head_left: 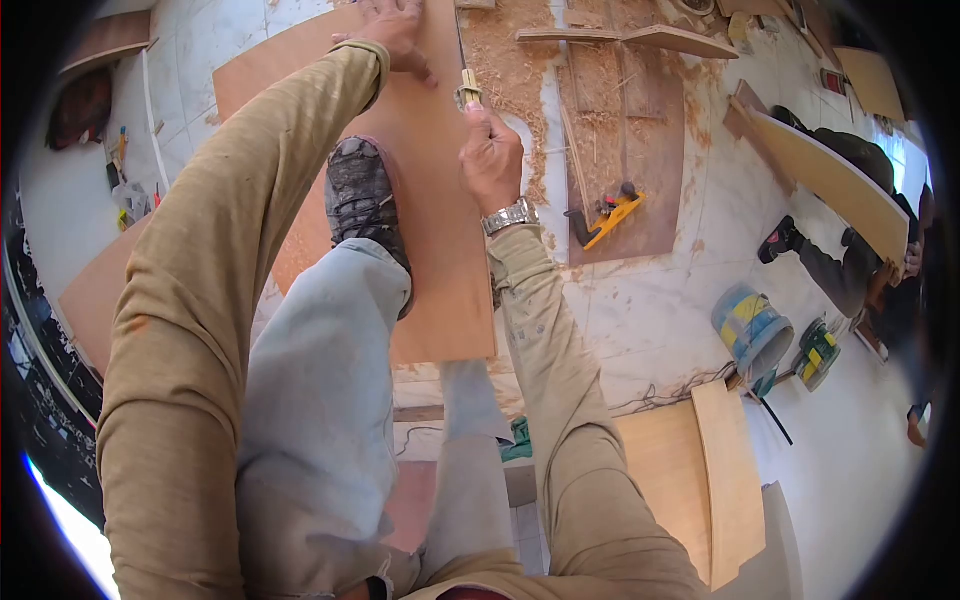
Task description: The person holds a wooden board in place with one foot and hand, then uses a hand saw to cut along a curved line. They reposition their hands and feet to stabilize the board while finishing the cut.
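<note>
A long reddish-brown wood board (445,240) stretches ahead of me, with my dark, dusty shoe (362,190) planted on it. My left hand (393,32) presses flat near the board's far end, fingers spread. Beside the board's right edge, my right hand (492,155) is closed around the pale handle of what looks like a handsaw (469,88). Its thin blade shows edge-on, running forward along the board; my fist hides most of the handle.
Wood shavings (505,50) litter the floor ahead. A yellow hand plane (612,218) lies on a brown sheet to the right. Farther right are a blue bucket (745,325), cut panels (665,455) and another person's dark-clothed leg (835,270) near a curved-edged panel (835,180).
</note>
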`<state>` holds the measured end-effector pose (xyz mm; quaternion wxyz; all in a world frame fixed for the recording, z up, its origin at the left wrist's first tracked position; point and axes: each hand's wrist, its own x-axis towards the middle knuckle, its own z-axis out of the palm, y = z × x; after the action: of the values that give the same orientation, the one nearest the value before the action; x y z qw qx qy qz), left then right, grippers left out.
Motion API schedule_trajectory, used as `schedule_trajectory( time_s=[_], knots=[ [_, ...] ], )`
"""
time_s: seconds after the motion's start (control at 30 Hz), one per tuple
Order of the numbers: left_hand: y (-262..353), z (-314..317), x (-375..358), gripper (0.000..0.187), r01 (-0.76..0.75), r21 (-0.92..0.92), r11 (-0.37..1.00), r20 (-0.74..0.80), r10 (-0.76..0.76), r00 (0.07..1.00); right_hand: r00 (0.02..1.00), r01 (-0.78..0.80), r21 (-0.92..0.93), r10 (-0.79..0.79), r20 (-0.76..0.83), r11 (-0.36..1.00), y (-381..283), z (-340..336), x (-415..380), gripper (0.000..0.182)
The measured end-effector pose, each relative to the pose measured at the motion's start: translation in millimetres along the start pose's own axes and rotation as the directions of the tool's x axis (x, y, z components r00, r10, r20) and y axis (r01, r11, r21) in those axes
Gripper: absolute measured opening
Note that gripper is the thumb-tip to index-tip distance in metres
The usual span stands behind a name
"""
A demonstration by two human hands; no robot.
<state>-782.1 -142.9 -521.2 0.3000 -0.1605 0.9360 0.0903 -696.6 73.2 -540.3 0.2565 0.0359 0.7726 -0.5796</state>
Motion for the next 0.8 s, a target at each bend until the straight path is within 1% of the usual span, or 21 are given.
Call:
schedule_trajectory(
  time_s=[0.07,0.17,0.27,0.33,0.37,0.4,0.47,0.5,0.53,0.57,0.6,0.63,0.67,0.73,0.77,0.8],
  knots=[
    [1.0,-0.7,1.4,0.16,0.003,0.017,1.0,-0.009,-0.003,1.0,1.0,-0.012,0.009,0.012,-0.004,1.0,4.1,-4.1,-15.5,0.048],
    [-15.0,17.6,11.3,0.158,-0.073,0.06,0.995,-0.104,0.079,0.991,1.0,0.02,0.025,-0.02,-0.001,0.999,1.7,-26.4,-66.9,0.051],
    [2.2,9.3,-7.3,0.142,-0.003,0.048,0.999,-0.078,0.007,0.997,0.999,0.018,0.034,-0.019,0.035,0.999,6.5,-44.5,-101.2,0.051],
    [-7.6,15.7,-0.6,0.151,-0.075,0.142,0.987,-0.156,0.097,0.983,0.997,-0.017,0.003,0.017,0.07,1.0,-4.0,-43.9,-94.2,0.051],
    [-12.0,22.8,0.2,0.156,-0.109,0.189,0.976,-0.187,0.145,0.972,0.995,-0.051,-0.026,0.053,0.085,0.998,-11.0,-39.5,-75.8,0.051],
    [-9.6,19.7,-2.2,0.156,-0.093,0.196,0.976,-0.157,0.125,0.98,0.992,-0.076,-0.054,0.081,0.098,0.996,-16.6,-33.9,-55.7,0.051],
    [-1.1,8.0,-10.2,0.155,-0.056,0.214,0.975,-0.096,0.078,0.992,0.997,-0.005,-0.054,0.01,0.082,0.999,-3.9,-20.5,-29.8,0.051],
    [-0.9,7.5,-9.3,0.155,-0.055,0.214,0.975,-0.105,0.078,0.991,0.997,0.034,-0.053,-0.03,0.07,0.998,-1.8,-16.1,-22.6,0.051],
    [-1.4,10.0,-7.1,0.156,-0.054,0.212,0.976,-0.113,0.08,0.99,0.998,0.028,0.018,-0.029,0.051,0.999,-7.3,-18.1,-33.7,0.051],
    [-2.0,13.2,-5.8,0.156,-0.052,0.21,0.976,-0.12,0.079,0.99,0.998,0.057,0.019,-0.058,0.037,0.998,-3.5,-24.8,-55.8,0.05],
    [-1.9,17.9,-2.7,0.157,-0.056,0.147,0.988,-0.103,0.071,0.992,0.996,0.088,0.019,-0.088,0.024,0.996,8.1,-34.2,-80.3,0.05],
    [-2.4,24.7,2.3,0.158,-0.056,0.085,0.995,-0.088,0.063,0.994,0.993,0.121,0.021,-0.121,0.011,0.992,8.1,-38.1,-88.6,0.049],
    [-5.1,32.0,6.0,0.159,-0.053,0.022,0.998,-0.07,0.055,0.996,0.995,0.096,-0.003,-0.096,0.021,0.995,10.5,-37.8,-83.9,0.049],
    [-18.3,58.8,14.7,0.154,-0.087,-0.025,0.996,-0.204,0.08,0.976,0.999,0.024,-0.069,-0.022,0.038,0.997,5.5,-38.9,-78.9,0.048],
    [-23.5,63.2,25.7,0.153,-0.109,-0.04,0.993,-0.29,0.093,0.952,0.998,0.025,-0.078,-0.02,0.058,0.997,2.9,-33.7,-54.3,0.047],
    [-16.0,51.9,18.9,0.154,-0.075,-0.053,0.996,-0.208,0.062,0.976,0.997,0.026,-0.082,-0.019,0.078,0.996,-0.2,-23.3,-21.5,0.046]
  ],
)
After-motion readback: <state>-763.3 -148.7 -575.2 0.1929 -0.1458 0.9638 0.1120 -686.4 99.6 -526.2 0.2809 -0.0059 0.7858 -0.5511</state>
